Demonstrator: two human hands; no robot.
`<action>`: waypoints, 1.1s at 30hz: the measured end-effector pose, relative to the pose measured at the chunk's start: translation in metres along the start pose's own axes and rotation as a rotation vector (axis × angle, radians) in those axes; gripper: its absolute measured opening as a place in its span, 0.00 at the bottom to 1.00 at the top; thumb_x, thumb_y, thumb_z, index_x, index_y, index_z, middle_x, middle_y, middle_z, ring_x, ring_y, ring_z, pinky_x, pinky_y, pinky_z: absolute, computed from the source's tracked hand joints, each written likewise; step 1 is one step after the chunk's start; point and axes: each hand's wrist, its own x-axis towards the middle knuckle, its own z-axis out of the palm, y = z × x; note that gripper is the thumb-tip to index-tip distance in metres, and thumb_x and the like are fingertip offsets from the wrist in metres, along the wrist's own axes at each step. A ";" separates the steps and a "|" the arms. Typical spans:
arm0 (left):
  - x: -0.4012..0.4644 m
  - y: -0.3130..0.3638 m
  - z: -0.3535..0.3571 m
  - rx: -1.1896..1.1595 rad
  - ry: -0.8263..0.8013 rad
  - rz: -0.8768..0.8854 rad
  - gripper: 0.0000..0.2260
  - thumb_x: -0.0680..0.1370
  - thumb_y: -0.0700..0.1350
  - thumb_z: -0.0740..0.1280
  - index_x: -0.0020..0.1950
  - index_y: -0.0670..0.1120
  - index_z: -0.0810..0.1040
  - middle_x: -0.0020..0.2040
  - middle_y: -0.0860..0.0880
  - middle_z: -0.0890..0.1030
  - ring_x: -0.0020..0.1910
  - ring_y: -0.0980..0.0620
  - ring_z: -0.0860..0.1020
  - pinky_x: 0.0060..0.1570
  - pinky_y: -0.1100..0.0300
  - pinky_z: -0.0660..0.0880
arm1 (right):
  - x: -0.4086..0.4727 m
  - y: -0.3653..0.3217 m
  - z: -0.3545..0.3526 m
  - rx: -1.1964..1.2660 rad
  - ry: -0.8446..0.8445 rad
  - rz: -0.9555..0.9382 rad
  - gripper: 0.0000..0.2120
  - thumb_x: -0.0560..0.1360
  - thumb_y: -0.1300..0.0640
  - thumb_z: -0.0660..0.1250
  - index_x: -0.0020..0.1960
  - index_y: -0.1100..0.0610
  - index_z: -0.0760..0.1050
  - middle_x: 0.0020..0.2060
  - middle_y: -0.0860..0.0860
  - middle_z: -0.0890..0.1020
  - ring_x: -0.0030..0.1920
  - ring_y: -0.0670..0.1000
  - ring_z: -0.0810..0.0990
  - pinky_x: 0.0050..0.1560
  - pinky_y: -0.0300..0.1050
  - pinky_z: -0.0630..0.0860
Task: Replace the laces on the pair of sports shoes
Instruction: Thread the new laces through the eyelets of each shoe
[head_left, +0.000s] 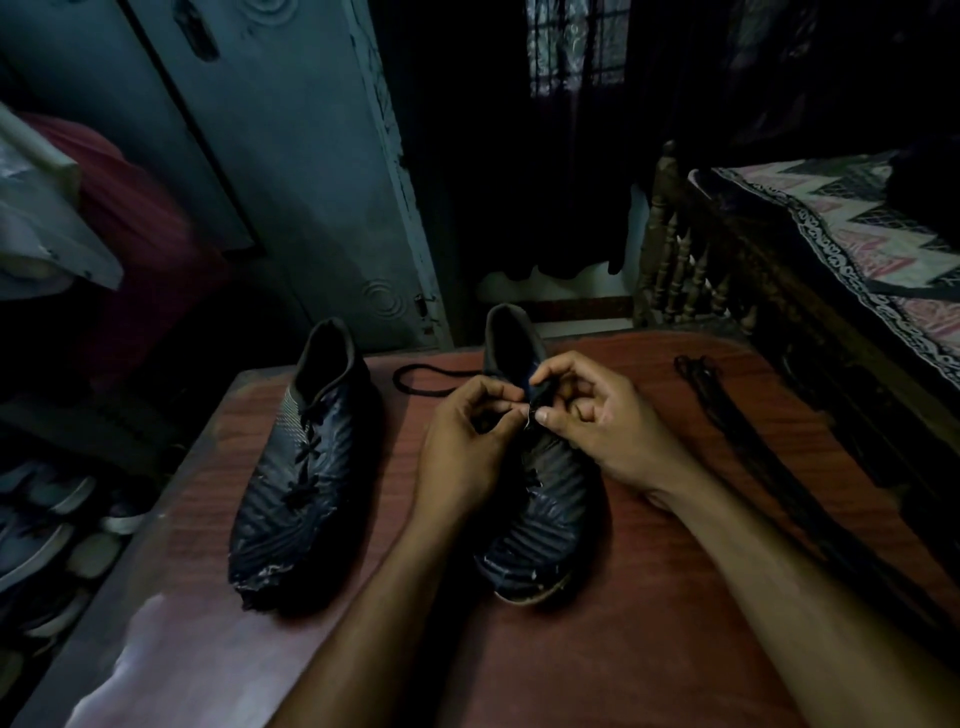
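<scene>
Two dark sports shoes on a reddish wooden counter (649, 649), toes toward the camera, heels away. Left shoe (306, 467) standing alone near the counter's left edge, dark lace still crossed through its eyelets, toe scuffed and worn. Right shoe (545, 519) just beside it, partly covered by both hands. Left hand (462, 452) over the right shoe's lacing area, fingers curled, thumb and forefinger pinching something dark and thin at the tongue; too dim to tell exactly what is pinched, probably the lace end. Right hand (597, 415) meeting it from the other side, fingers curled, thumb and fingertips gripping the dark tongue or lace at the same spot. Fingertips of the two hands touching or nearly so. Loose black lace (415, 382) looping on the counter behind the hands, between the two shoes' heels. Bundle of long dark laces (753, 467) stretched along the counter's right side, well apart from the shoes. Bed with patterned cover (831, 234) at right, blue-grey door (285, 182) behind, more shoes on a low rack (52, 519) at left.
</scene>
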 end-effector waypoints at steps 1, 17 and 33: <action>0.000 -0.001 -0.001 -0.013 -0.007 -0.006 0.04 0.78 0.36 0.72 0.49 0.45 0.81 0.41 0.50 0.84 0.40 0.58 0.82 0.42 0.63 0.76 | 0.000 0.000 0.000 -0.005 0.002 0.002 0.14 0.76 0.64 0.72 0.55 0.48 0.78 0.35 0.44 0.76 0.34 0.53 0.70 0.38 0.50 0.68; -0.001 0.003 -0.003 -0.185 -0.047 -0.063 0.04 0.78 0.34 0.72 0.50 0.40 0.80 0.40 0.47 0.84 0.40 0.55 0.82 0.42 0.63 0.78 | -0.003 -0.005 0.001 -0.005 0.027 0.011 0.18 0.75 0.65 0.73 0.60 0.51 0.75 0.36 0.48 0.78 0.32 0.50 0.72 0.34 0.42 0.70; -0.004 0.011 -0.010 -0.070 -0.075 0.011 0.15 0.78 0.36 0.73 0.63 0.48 0.80 0.46 0.49 0.87 0.47 0.57 0.84 0.49 0.63 0.79 | -0.008 -0.015 0.007 -0.394 0.167 -0.039 0.04 0.75 0.58 0.73 0.44 0.51 0.80 0.29 0.39 0.78 0.28 0.43 0.74 0.31 0.36 0.68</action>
